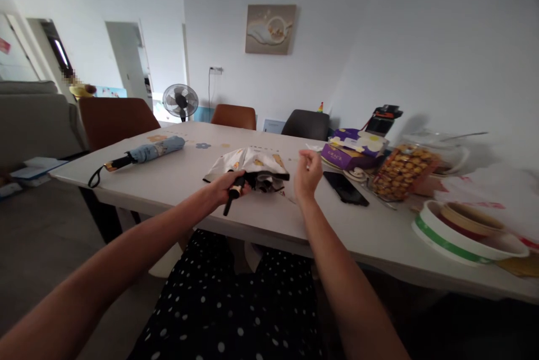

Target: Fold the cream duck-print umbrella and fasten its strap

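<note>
My left hand (229,187) is closed round the black and gold handle of a folding umbrella (252,163). Its white, patterned canopy with a dark edge lies loosely bunched on the table (202,191), the dark ribs showing in front. Just right of the canopy, my right hand (309,173) is raised with its fingers curled in, apart from the umbrella; nothing shows in it. A second umbrella (155,149), light blue and folded up, rests on the table at the left, its strap hanging by the edge.
Right of my right hand lies a black phone (346,187). Beyond it are a purple box (343,156), a clear jar of round brown snacks (402,172) and a white bowl with a green band (446,241). Chairs (233,117) line the far side; a fan (180,100) stands behind.
</note>
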A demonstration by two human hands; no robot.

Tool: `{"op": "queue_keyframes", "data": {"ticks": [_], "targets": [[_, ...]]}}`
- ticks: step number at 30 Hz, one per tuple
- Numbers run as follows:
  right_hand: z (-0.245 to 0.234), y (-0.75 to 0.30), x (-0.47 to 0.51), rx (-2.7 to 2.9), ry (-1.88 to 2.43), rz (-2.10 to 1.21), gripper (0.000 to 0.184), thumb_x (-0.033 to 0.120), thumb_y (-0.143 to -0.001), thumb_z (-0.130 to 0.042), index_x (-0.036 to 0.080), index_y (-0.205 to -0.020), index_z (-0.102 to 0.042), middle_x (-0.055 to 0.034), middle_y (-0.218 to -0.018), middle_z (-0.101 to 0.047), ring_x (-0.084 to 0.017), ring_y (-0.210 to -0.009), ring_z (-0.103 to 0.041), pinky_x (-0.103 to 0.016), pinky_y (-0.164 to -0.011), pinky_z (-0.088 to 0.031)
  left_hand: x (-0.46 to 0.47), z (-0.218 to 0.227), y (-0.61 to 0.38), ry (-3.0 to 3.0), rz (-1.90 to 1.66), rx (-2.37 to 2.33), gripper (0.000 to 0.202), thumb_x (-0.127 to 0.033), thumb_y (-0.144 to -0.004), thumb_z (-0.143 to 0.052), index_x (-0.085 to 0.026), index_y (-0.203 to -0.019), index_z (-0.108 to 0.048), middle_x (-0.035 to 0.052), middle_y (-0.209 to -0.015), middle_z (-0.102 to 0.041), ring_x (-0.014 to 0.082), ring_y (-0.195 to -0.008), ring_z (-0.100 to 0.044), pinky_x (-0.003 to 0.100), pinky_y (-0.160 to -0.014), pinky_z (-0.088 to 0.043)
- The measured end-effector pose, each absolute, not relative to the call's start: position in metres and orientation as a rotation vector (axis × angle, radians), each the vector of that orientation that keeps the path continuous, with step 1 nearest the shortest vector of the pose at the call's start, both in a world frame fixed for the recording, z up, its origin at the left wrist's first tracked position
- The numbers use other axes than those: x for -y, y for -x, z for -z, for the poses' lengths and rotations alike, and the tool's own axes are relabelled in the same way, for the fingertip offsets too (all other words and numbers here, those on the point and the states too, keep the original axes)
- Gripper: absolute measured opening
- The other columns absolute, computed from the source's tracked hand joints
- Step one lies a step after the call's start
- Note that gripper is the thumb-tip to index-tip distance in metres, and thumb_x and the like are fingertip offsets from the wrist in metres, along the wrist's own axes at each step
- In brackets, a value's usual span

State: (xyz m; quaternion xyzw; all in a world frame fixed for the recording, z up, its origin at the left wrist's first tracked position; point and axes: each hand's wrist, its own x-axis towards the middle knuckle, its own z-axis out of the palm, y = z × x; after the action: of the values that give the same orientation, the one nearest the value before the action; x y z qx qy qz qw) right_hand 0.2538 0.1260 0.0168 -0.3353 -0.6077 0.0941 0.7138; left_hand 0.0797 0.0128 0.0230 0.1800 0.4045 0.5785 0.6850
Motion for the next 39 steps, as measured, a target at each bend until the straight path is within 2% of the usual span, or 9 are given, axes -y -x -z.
{"op": "queue_keyframes", "data": {"ticks": [3, 6, 15, 22, 26, 30, 39], "targets": [[-0.019, -0.258, -0.133, 1.191, 0.823, -0.309, 0.016, 0.021, -0.078, -0.039, 0.017, -0.088, -0.051, -0.0067, -0.092, -0.058, -0.017, -0.087, -0.054, -0.034, -0.082, -0.041, 0.0, -0.015, -0.08, -0.351, -1.418, -0.537, 0.024, -0.029, -0.093, -0.032, -0.014, -0.08, -0.045, 0.0012, -0.066, -0.046, 0.0038, -0.05, -0.045, 0.009, -0.038, -0.037], [-0.017, -0.257, -0.135, 1.212, 0.868, -0.349, 0.014, 0.021, -0.075, -0.04, 0.017, -0.084, -0.05, -0.0053, -0.088, -0.057, -0.017, -0.085, -0.053, -0.033, -0.08, -0.041, 0.005, -0.006, -0.087, -0.183, -1.361, -0.35, 0.021, -0.028, -0.093, -0.032, -0.014, -0.081, -0.043, 0.0008, -0.067, -0.042, 0.0043, -0.049, -0.043, 0.009, -0.036, -0.035], [-0.014, -0.255, -0.131, 1.332, 0.864, -0.329, 0.015, 0.028, -0.076, -0.047, 0.016, -0.082, -0.055, -0.0061, -0.083, -0.06, -0.019, -0.08, -0.055, -0.035, -0.079, -0.042, -0.001, -0.002, -0.095, -0.161, -1.225, -0.544, 0.021, -0.026, -0.092, -0.032, -0.013, -0.08, -0.043, 0.0007, -0.063, -0.04, 0.0052, -0.044, -0.04, 0.013, -0.035, -0.036], [-0.016, -0.257, -0.12, 1.518, 0.598, 0.027, 0.017, 0.028, -0.081, -0.047, 0.018, -0.092, -0.057, -0.0078, -0.094, -0.061, -0.021, -0.094, -0.055, -0.039, -0.088, -0.041, -0.002, -0.002, -0.099, -0.284, -1.243, -0.63, 0.022, -0.027, -0.092, -0.035, -0.012, -0.081, -0.047, 0.0027, -0.061, -0.048, 0.0067, -0.043, -0.045, 0.014, -0.034, -0.037], [-0.013, -0.248, -0.108, 1.889, 0.366, 0.004, 0.021, 0.027, -0.081, -0.051, 0.019, -0.098, -0.061, -0.0074, -0.099, -0.063, -0.021, -0.098, -0.056, -0.038, -0.089, -0.043, 0.002, -0.009, -0.101, -0.334, -1.222, -0.708, 0.026, -0.027, -0.092, -0.033, -0.011, -0.077, -0.048, 0.0024, -0.055, -0.049, 0.007, -0.039, -0.046, 0.013, -0.029, -0.032], [-0.008, -0.239, -0.1, 2.19, 0.322, -0.076, 0.024, 0.031, -0.077, -0.058, 0.023, -0.1, -0.064, -0.0063, -0.106, -0.063, -0.022, -0.103, -0.055, -0.039, -0.093, -0.041, 0.003, -0.012, -0.105, -0.384, -1.264, -0.781, 0.026, -0.026, -0.092, -0.033, -0.012, -0.077, -0.049, 0.0021, -0.053, -0.051, 0.0079, -0.037, -0.048, 0.014, -0.028, -0.031], [-0.004, -0.234, -0.099, 2.249, 0.295, -0.104, 0.023, 0.034, -0.08, -0.058, 0.024, -0.1, -0.065, -0.0059, -0.104, -0.065, -0.022, -0.101, -0.056, -0.04, -0.092, -0.042, 0.001, -0.009, -0.109, -0.47, -1.326, -0.851, 0.028, -0.03, -0.092, -0.035, -0.013, -0.076, -0.051, 0.0017, -0.052, -0.053, 0.0082, -0.037, -0.05, 0.015, -0.032, -0.036]]}}
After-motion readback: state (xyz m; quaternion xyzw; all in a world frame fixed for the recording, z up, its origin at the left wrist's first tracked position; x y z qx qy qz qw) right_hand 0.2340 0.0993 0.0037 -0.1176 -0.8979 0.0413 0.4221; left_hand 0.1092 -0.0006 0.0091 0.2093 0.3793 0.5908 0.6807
